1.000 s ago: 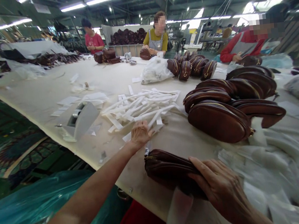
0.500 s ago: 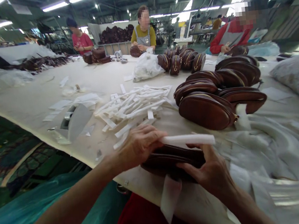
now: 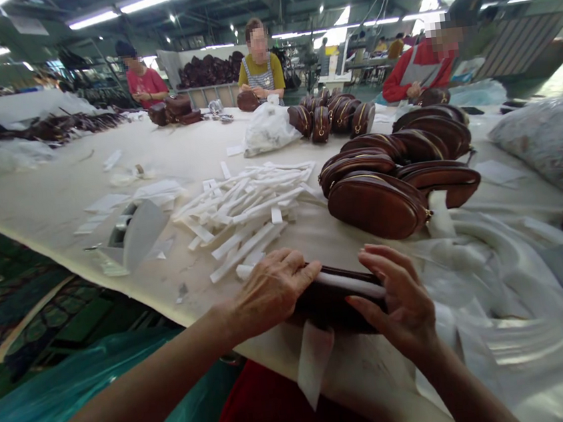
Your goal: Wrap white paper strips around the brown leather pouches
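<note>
A small dark brown leather bag (image 3: 339,309) lies at the table's front edge between my hands. Along its opening sits a white padding strip (image 3: 352,283), partly tucked inside. My left hand (image 3: 279,282) is closed over the bag's left end, its fingertips at the strip's end. Around the right end curves my right hand (image 3: 401,292), thumb at the near side and fingers by the far side. From under the bag hangs a translucent white flap (image 3: 316,362). Beyond my left hand is a pile of white strips (image 3: 254,194).
Finished-looking brown zippered bags (image 3: 376,204) stand in rows to the right. Crumpled clear plastic (image 3: 511,294) covers the near right. A tape dispenser (image 3: 137,233) is on the left. Several people work across the table (image 3: 155,157), one in a checked apron (image 3: 258,79).
The white strip has gone down from above the bag into its opening. My left hand has moved slightly right and down; my right hand's fingers have lifted and spread.
</note>
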### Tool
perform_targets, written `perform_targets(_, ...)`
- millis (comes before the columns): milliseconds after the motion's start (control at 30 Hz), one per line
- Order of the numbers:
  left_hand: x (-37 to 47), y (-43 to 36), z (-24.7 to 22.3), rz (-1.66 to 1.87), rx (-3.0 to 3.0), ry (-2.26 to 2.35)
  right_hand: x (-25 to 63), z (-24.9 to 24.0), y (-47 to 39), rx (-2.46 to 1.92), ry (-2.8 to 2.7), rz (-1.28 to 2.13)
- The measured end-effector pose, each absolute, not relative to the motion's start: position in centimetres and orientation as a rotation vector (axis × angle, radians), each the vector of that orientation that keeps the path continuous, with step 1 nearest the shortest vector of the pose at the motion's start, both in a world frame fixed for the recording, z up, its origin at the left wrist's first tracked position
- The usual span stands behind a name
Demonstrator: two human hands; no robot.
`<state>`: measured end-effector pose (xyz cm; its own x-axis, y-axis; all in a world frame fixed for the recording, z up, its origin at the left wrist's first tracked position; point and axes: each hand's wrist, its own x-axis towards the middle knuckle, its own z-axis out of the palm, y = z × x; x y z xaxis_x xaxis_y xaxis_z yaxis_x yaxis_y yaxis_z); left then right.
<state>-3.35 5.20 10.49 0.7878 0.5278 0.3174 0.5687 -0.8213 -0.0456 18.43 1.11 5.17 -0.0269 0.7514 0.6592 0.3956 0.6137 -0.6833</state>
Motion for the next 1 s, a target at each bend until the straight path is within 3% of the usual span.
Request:
perform_targets(433,-1.7,4.4,8.7,-0.581,-2.761,-0.819,17.8,5.5,1.2,-1.039,-1.947,-0.36)
perform_targets(800,-2.8,5.2,7.1,-0.553,-2.662,-0.718,17.9,5.2,1.3,-1.022,-2.145,-0.23)
perform_targets(1000,-2.0,5.6,7.7,-0.734,-2.683,-0.653,17.8,4.9,1.5,-1.049,-2.075,-0.236)
